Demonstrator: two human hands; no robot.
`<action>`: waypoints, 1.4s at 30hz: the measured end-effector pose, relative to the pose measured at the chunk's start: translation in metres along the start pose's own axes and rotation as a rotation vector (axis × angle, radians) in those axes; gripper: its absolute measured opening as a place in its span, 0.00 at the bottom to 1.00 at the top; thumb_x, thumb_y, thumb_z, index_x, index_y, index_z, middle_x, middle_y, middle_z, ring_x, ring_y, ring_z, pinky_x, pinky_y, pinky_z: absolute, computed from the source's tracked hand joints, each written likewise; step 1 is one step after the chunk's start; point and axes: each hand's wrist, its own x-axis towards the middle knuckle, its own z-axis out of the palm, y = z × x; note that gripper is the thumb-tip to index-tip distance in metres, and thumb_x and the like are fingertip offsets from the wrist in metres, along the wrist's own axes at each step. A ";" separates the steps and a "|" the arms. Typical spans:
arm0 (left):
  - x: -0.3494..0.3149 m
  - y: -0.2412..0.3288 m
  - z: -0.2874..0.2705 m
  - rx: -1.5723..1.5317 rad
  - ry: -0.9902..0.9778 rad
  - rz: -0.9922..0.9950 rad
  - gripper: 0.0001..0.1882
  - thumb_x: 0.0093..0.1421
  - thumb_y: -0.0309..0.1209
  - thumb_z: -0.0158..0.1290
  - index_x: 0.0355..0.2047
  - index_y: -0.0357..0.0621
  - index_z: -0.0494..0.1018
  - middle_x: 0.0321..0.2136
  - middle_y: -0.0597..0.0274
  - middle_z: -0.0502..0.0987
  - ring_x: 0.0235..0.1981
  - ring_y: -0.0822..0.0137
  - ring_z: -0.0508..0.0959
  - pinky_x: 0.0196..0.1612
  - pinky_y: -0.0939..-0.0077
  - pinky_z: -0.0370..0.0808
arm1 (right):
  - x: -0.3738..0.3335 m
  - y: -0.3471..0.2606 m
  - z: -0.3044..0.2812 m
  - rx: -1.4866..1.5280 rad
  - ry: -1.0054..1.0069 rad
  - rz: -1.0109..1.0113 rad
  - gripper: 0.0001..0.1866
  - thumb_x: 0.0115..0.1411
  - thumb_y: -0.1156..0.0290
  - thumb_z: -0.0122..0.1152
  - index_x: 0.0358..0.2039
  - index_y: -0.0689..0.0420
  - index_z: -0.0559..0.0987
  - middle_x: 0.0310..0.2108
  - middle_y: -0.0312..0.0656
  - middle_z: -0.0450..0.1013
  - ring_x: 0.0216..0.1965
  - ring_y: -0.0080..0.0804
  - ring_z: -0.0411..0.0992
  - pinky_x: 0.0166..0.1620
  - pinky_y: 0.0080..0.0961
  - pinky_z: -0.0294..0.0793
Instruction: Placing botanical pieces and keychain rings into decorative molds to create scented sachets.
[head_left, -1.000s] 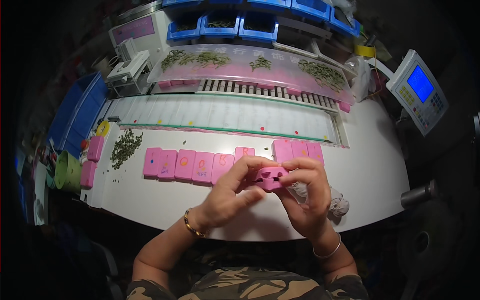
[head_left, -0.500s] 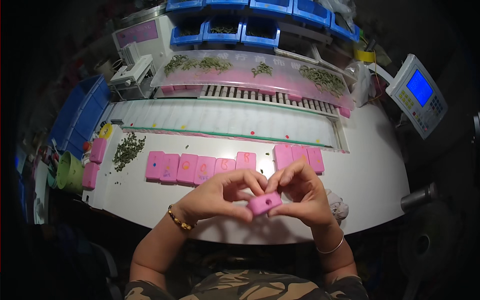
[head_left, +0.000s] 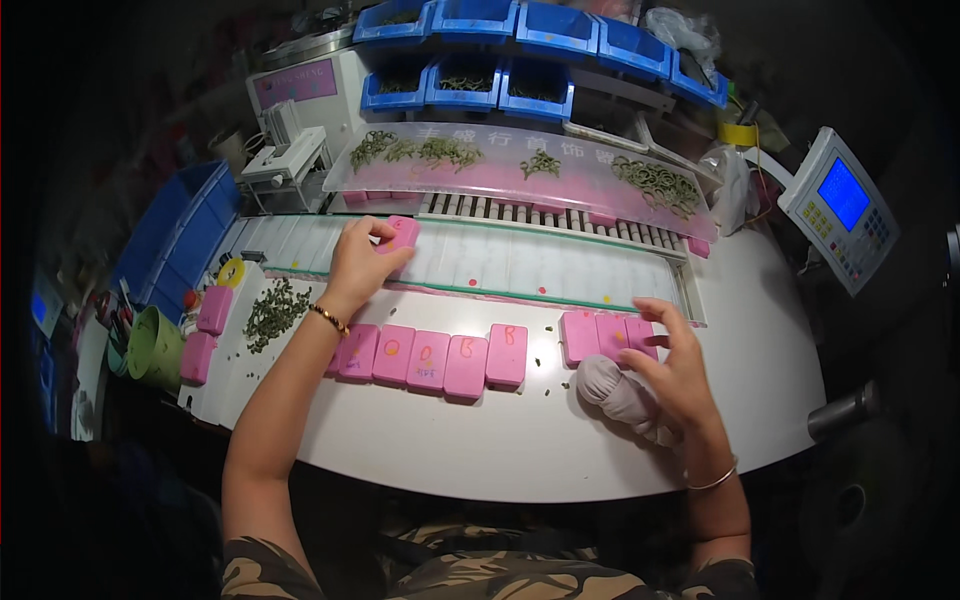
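My left hand [head_left: 362, 262] is closed around a pink rubber mould [head_left: 402, 232] and holds it over the far-left part of the white conveyor strip [head_left: 520, 258]. Whether the mould rests on the strip, I cannot tell. On the right, my right hand [head_left: 672, 362] has its thumb and fingers apart and nothing in its grasp. Its fingertips are around the end of a short row of pink moulds [head_left: 580, 337]; contact is unclear. A longer row of marked pink moulds [head_left: 428, 358] lies on the white table beside my left forearm, which hides its left end.
A bundled pale cloth [head_left: 612, 388] lies beside my right hand. Small dark green pieces [head_left: 275, 318] are heaped at left, near a green cup [head_left: 157, 343]. Behind the strip are rollers [head_left: 520, 212], a clear shelf with green pieces and blue bins [head_left: 465, 85]. A control panel [head_left: 838, 205] stands right.
My hands have separated. The left has carried the mould forward and left to the strip; the right has let go of it and moved right, with its fingers spread.
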 end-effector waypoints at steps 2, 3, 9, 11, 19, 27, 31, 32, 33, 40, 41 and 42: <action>0.011 -0.014 0.008 0.333 0.061 0.095 0.17 0.47 0.35 0.66 0.32 0.37 0.75 0.37 0.51 0.75 0.36 0.56 0.78 0.40 0.66 0.76 | -0.001 0.012 -0.022 -0.142 0.020 0.000 0.32 0.48 0.79 0.68 0.56 0.59 0.70 0.53 0.45 0.70 0.53 0.38 0.70 0.49 0.29 0.74; 0.015 -0.013 0.015 0.324 0.051 0.099 0.17 0.47 0.35 0.66 0.32 0.37 0.75 0.37 0.51 0.75 0.36 0.56 0.78 0.40 0.66 0.76 | -0.002 0.017 -0.033 -0.201 -0.014 0.057 0.32 0.48 0.78 0.68 0.56 0.58 0.70 0.53 0.44 0.70 0.53 0.38 0.69 0.49 0.29 0.74; 0.033 -0.005 0.039 0.396 0.124 0.130 0.19 0.50 0.41 0.65 0.34 0.39 0.76 0.38 0.51 0.73 0.41 0.52 0.75 0.47 0.62 0.73 | 0.004 0.035 -0.048 -0.249 -0.132 0.216 0.35 0.45 0.76 0.70 0.56 0.59 0.70 0.56 0.44 0.68 0.54 0.41 0.68 0.52 0.32 0.73; 0.033 0.003 0.040 0.609 0.185 0.146 0.18 0.54 0.40 0.62 0.39 0.40 0.76 0.40 0.51 0.72 0.45 0.52 0.73 0.50 0.60 0.70 | 0.008 0.048 -0.044 -0.252 -0.234 0.077 0.38 0.44 0.77 0.72 0.58 0.57 0.69 0.57 0.42 0.66 0.51 0.36 0.68 0.50 0.30 0.73; -0.049 0.092 0.064 0.113 -0.040 0.457 0.14 0.59 0.31 0.57 0.44 0.41 0.73 0.44 0.56 0.73 0.45 0.59 0.73 0.46 0.67 0.70 | 0.017 0.049 -0.036 -0.311 -0.303 0.044 0.38 0.39 0.76 0.73 0.55 0.61 0.70 0.51 0.49 0.67 0.54 0.47 0.67 0.58 0.34 0.66; -0.109 0.145 0.073 -0.700 -0.670 -0.146 0.18 0.68 0.34 0.50 0.55 0.38 0.69 0.50 0.56 0.73 0.48 0.67 0.75 0.45 0.74 0.76 | 0.004 -0.020 -0.028 -0.268 0.052 -0.161 0.37 0.39 0.76 0.73 0.53 0.60 0.71 0.49 0.48 0.69 0.47 0.42 0.72 0.49 0.31 0.73; -0.118 0.142 0.084 -1.093 -0.908 -0.236 0.29 0.67 0.41 0.52 0.62 0.38 0.63 0.55 0.60 0.71 0.54 0.68 0.72 0.55 0.71 0.73 | -0.010 -0.051 0.007 0.099 -0.098 -0.406 0.37 0.41 0.78 0.75 0.54 0.59 0.71 0.50 0.48 0.69 0.46 0.39 0.72 0.48 0.30 0.75; -0.120 0.144 0.082 -1.108 -0.903 -0.243 0.30 0.65 0.40 0.54 0.62 0.38 0.62 0.54 0.61 0.72 0.53 0.68 0.72 0.55 0.71 0.72 | -0.015 -0.052 0.013 0.098 -0.084 -0.378 0.38 0.41 0.78 0.76 0.55 0.59 0.70 0.51 0.48 0.69 0.47 0.40 0.72 0.49 0.30 0.75; -0.121 0.145 0.080 -1.124 -0.898 -0.249 0.31 0.64 0.39 0.56 0.62 0.38 0.62 0.53 0.61 0.72 0.53 0.68 0.73 0.55 0.71 0.72 | -0.018 -0.048 0.016 0.097 -0.089 -0.393 0.40 0.42 0.76 0.76 0.57 0.59 0.69 0.53 0.48 0.68 0.48 0.39 0.72 0.49 0.30 0.75; -0.149 0.123 0.077 -0.322 -0.680 0.339 0.38 0.54 0.27 0.65 0.64 0.43 0.62 0.45 0.59 0.69 0.49 0.67 0.71 0.53 0.73 0.75 | -0.056 -0.044 0.049 0.276 -0.109 -0.110 0.37 0.46 0.70 0.77 0.57 0.60 0.71 0.52 0.46 0.69 0.50 0.35 0.70 0.48 0.30 0.74; -0.150 0.122 0.076 -0.323 -0.678 0.336 0.38 0.54 0.27 0.65 0.64 0.43 0.62 0.45 0.59 0.69 0.49 0.67 0.71 0.53 0.73 0.75 | -0.061 -0.046 0.055 0.250 -0.063 -0.137 0.33 0.48 0.71 0.75 0.55 0.61 0.72 0.50 0.47 0.71 0.48 0.38 0.72 0.48 0.31 0.74; -0.152 0.120 0.075 -0.468 -0.731 0.203 0.38 0.54 0.28 0.64 0.64 0.43 0.62 0.45 0.59 0.68 0.49 0.66 0.71 0.53 0.72 0.76 | -0.063 -0.047 0.060 0.222 -0.014 -0.161 0.30 0.49 0.73 0.73 0.53 0.62 0.74 0.48 0.48 0.72 0.47 0.40 0.73 0.47 0.32 0.74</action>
